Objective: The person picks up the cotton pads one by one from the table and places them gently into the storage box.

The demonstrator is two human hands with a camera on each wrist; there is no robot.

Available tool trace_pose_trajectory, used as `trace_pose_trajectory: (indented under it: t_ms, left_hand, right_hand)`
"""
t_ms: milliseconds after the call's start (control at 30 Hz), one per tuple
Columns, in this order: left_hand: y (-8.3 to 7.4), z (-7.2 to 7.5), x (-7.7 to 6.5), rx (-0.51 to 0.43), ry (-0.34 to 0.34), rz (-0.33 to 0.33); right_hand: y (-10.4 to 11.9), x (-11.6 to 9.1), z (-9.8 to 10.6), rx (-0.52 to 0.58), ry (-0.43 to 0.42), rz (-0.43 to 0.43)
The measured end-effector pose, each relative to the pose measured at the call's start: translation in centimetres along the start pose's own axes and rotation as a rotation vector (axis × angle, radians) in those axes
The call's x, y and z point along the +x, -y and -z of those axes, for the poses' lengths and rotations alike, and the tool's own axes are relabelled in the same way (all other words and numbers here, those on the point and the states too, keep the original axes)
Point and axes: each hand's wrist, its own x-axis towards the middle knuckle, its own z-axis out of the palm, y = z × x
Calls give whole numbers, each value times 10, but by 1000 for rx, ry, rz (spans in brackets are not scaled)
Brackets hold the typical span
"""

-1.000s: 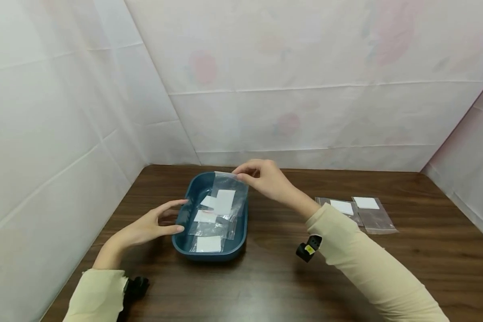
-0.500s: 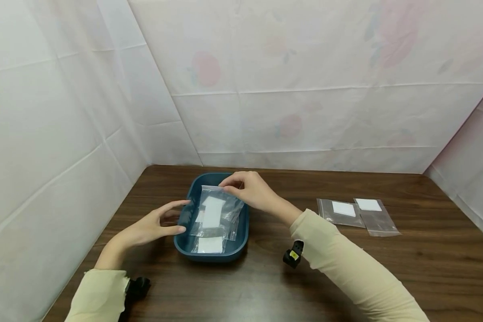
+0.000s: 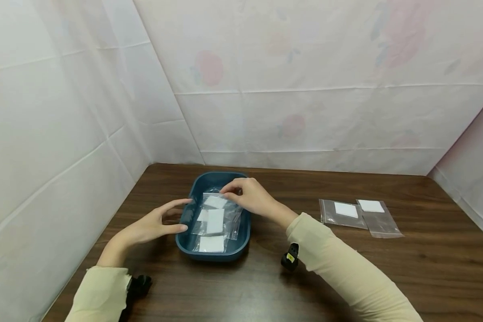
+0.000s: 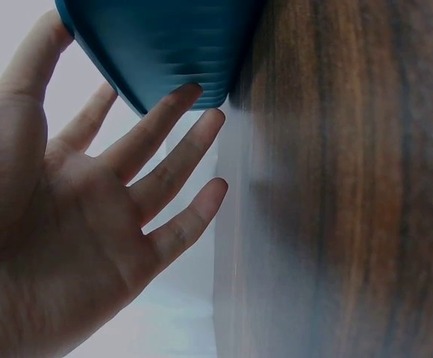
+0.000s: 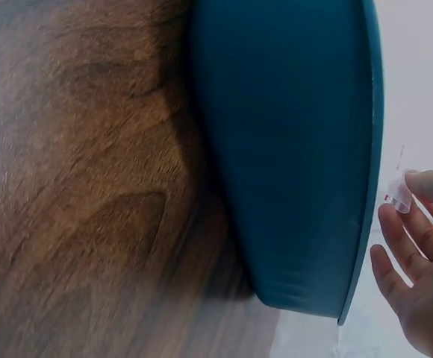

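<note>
1. Zip-lock bag has been lowered deeper into the blue plastic tray since a second ago; now laid over other bags.
2. Handling, judged: light, limp, slippery film; best held by a top corner.
3. Right hand: held over right rim, bag's top corner pinched between thumb and fingers.
4. Left hand: fingers spread wide, left rim touched, nothing gripped.

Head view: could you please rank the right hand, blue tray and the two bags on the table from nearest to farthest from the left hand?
1. Blue tray: immediately right.
2. Right hand: by the tray's right rim.
3. Left bag: right of the tray.
4. Right bag: farthest right.
</note>
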Motion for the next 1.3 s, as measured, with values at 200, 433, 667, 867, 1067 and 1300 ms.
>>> trace_pose_trajectory:
  t_ms: [200, 433, 667, 867, 1067, 1300]
  left_hand:
    - [1, 0, 1, 1, -3, -19]
    - [1, 1, 0, 16, -2, 11]
    - [2, 1, 1, 14, -3, 19]
    - [2, 2, -2, 27, -11, 19]
    - [4, 2, -4, 29, -11, 13]
    - [5, 2, -2, 23, -9, 7]
  right_hand:
    - [-6, 0, 1, -26, -8, 18]
    - [-12, 0, 1, -62, -23, 30]
    - [-11, -6, 7, -35, -76, 14]
    - [-13, -9, 13, 10, -121, 26]
    - [-10, -18, 21, 31, -139, 45]
    - [-7, -37, 36, 35, -153, 54]
